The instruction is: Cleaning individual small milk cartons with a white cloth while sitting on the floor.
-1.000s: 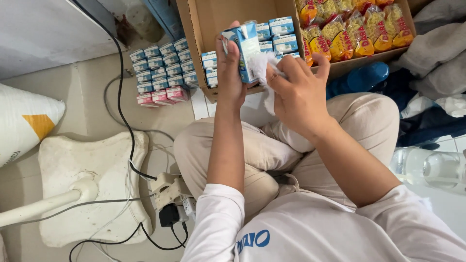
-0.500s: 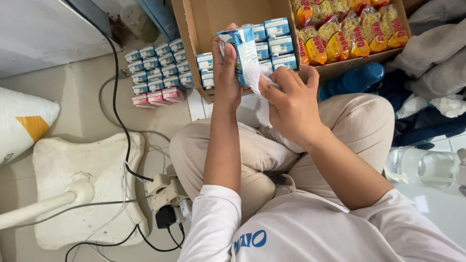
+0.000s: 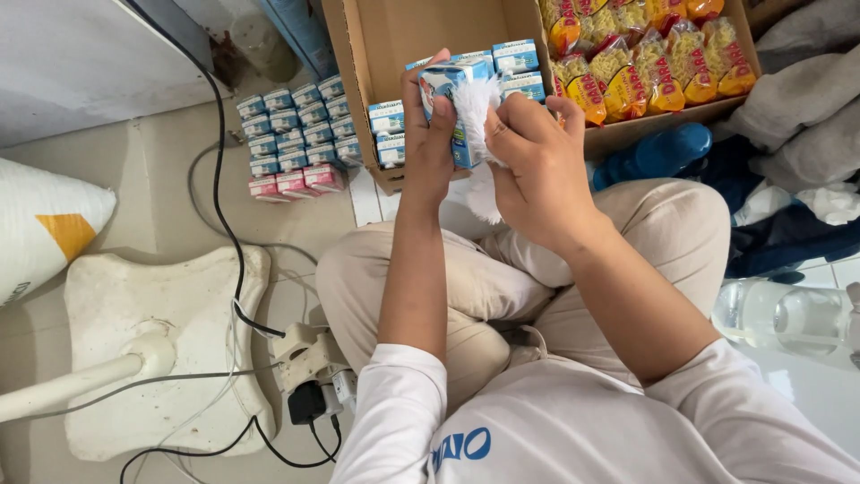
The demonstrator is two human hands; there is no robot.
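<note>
Left hand [image 3: 428,134] wrapped around a small blue drink carton [image 3: 452,112], thumb and fingers closed on its sides, held upright above the lap. Right hand [image 3: 537,166] bunched on a white cloth [image 3: 473,116], pressing it against the carton's face. Just behind, an open cardboard box [image 3: 358,81] with more cartons and yellow snack packets [image 3: 645,54]. Rows of cartons [image 3: 291,139] on the floor to the left; beside the knee, a power strip [image 3: 309,367].
</note>
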